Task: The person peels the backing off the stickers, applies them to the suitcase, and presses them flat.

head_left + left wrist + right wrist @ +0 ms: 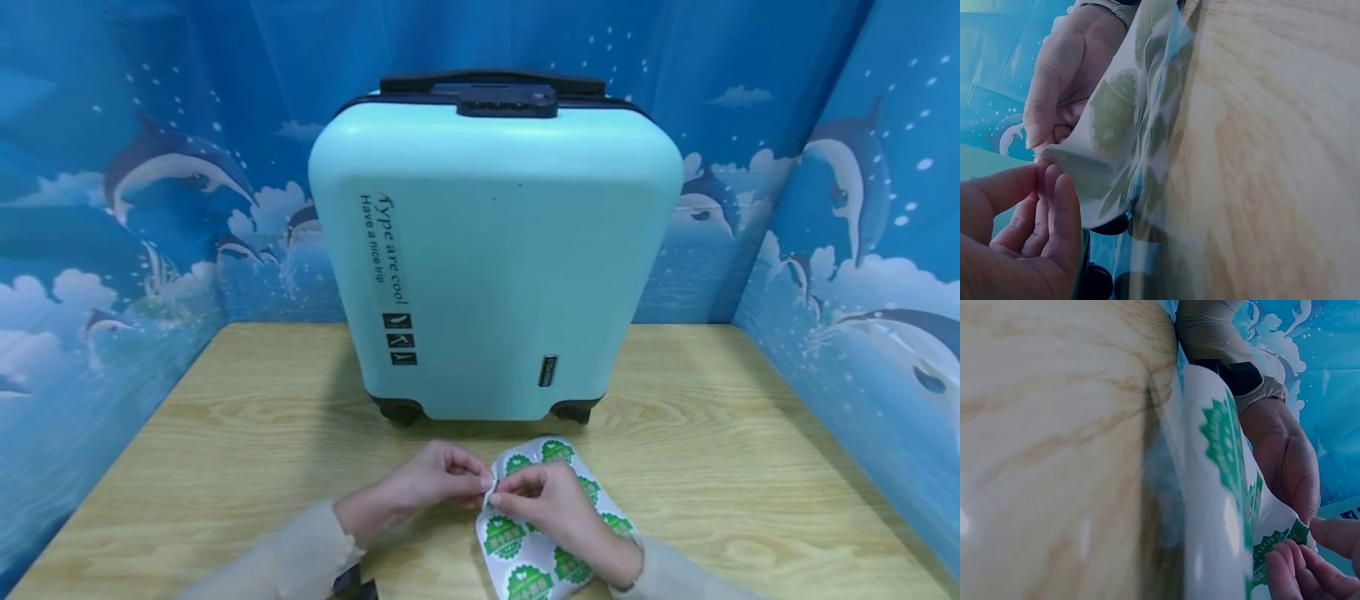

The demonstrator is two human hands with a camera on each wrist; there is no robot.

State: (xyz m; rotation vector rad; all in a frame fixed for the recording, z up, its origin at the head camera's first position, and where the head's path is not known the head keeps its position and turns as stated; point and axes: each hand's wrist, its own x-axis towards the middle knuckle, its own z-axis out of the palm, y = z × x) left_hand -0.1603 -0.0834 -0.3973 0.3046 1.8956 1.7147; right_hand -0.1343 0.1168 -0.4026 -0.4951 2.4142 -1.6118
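A white sheet of round green stickers (pixel 504 537) lies slanted on the table in front of the suitcase, its left edge raised and bent. My left hand (pixel 438 479) pinches that raised edge between thumb and fingertips. Close beside it, my right hand (pixel 558 504) pinches the same edge, with its wrist over the sheet. In the left wrist view the sheet (pixel 1113 112) hangs between the two hands, and the stickers show faintly through its back. From the right wrist, the sheet (pixel 1213 487) appears curved, with its printed side showing near the right fingertips.
A mint-green suitcase (pixel 480 250) stands upright on its wheels behind the hands. The wooden table (pixel 225 467) extends to both sides. Blue dolphin-print curtains (pixel 187 167) enclose the back and sides. A black object (pixel 356 583) shows below the left sleeve at the front edge.
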